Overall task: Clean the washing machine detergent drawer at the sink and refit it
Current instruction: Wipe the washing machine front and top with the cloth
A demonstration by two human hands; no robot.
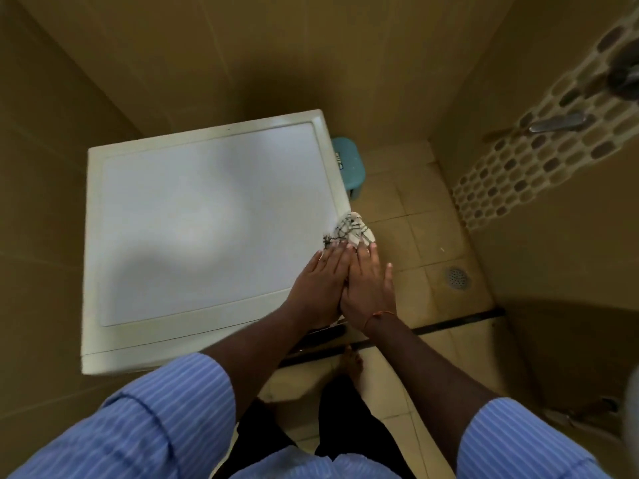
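Note:
I look straight down on the white top of the washing machine (193,216). A white cloth with dark check lines (351,229) lies bunched at the machine's right front corner. My left hand (320,285) and my right hand (368,285) lie side by side with straight fingers, fingertips pressing on the near end of the cloth. The right wrist carries a thin orange thread. Below the hands a dark slot at the machine's front top (321,335) shows. The detergent drawer itself is not visible.
A teal plastic stool (351,164) stands behind the machine's right side. Beige floor tiles hold a round drain (457,277) and a dark threshold strip (456,321). The right wall has a mosaic band and a metal tap handle (553,123). My bare feet stand below.

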